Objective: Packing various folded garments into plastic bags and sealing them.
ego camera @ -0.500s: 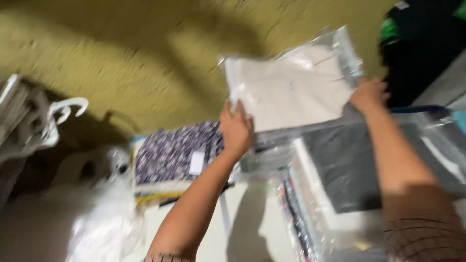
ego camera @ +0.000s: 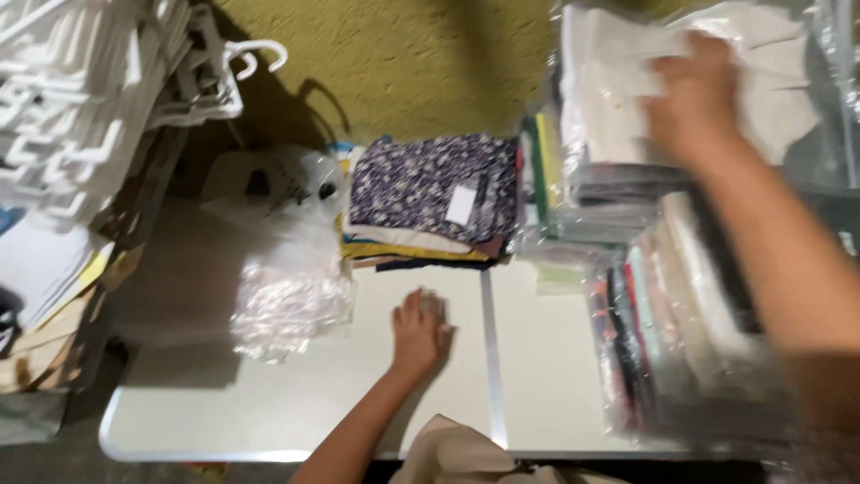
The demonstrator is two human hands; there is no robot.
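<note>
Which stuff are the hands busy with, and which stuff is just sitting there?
Busy with:
- right hand pressing on the clear plastic bag holding pale folded cloth, top of the bagged stack
- left hand flat on the white table

Just sitting there:
- folded dark flowery fabric pile
- crumpled clear plastic bags
- white plastic hangers
- upright row of bagged clothes
</note>
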